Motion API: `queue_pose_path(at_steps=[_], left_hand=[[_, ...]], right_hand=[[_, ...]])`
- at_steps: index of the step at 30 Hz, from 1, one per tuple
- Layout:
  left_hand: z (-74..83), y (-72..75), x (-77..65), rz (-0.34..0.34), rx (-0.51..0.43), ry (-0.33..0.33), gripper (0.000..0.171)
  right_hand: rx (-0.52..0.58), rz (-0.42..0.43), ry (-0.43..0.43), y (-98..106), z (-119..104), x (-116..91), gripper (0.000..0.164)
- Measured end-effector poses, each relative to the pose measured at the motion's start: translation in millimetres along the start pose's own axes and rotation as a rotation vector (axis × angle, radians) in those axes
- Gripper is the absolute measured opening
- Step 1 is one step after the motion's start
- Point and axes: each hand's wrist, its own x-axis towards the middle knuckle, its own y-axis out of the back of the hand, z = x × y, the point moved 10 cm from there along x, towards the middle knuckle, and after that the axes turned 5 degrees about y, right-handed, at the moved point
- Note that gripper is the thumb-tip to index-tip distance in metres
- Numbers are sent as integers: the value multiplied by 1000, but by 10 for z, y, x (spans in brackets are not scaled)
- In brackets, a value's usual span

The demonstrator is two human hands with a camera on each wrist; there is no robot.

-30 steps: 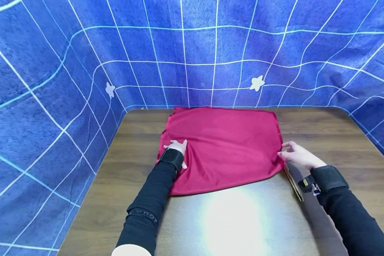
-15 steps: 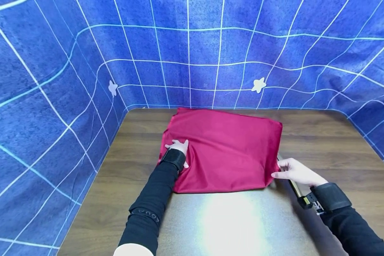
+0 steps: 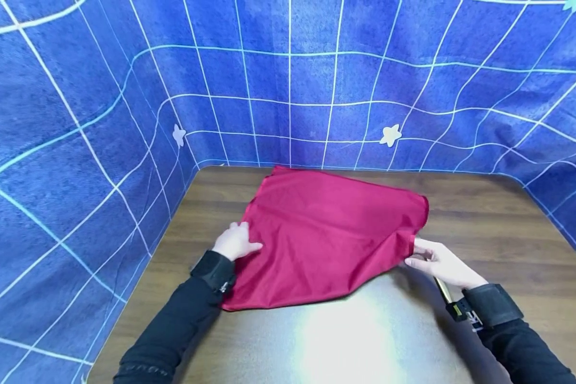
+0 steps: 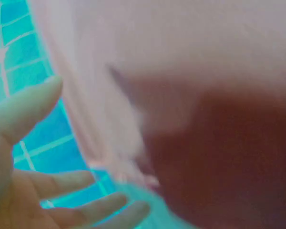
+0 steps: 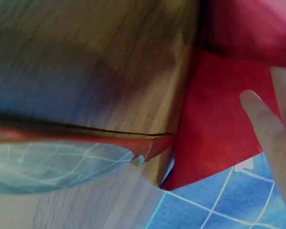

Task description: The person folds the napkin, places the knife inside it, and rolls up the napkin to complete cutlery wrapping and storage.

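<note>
A crimson cloth [image 3: 317, 229] with a satiny hem lies rumpled across the middle of the table. My left hand [image 3: 232, 242] is at its left edge, thumb stretched over the fabric. In the left wrist view the fingers [image 4: 105, 207] are spread and straight, with the pale, blurred cloth beyond them. At the cloth's right front, my right hand [image 3: 444, 264] pinches the hem between thumb and fingers, and this edge is raised in a slanting fold. The right wrist view has the red cloth [image 5: 219, 124] hanging beside a thumb and finger, partly cut off by the frame.
A wooden table [image 3: 485, 213] with a bright glare patch in front stands against a blue curtain [image 3: 307, 64] with white grid lines and star shapes. A narrow gold-edged strip [image 3: 444, 293] shows by the right wrist. A shiny oval surface [image 5: 62, 164] reflects the grid.
My left hand has slid left and toward the front, and the cloth's front left corner has shifted with it. My right hand has moved toward the front, pulling the right hem into a fold.
</note>
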Motion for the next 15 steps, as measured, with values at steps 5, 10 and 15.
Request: queue_pose_path(at_steps=[5, 10, 15], left_hand=[[-304, -82, -263, -149, 15, 51, 42], [-334, -192, -522, -239, 14, 23, 40], [-542, -188, -582, -175, 12, 53, 43]], right_hand=[[-211, 3, -18, -32, 82, -38, 29], [-479, -67, -9, -76, 132, -100, 23], [-624, -77, 168, -163, 53, -99, 31]])
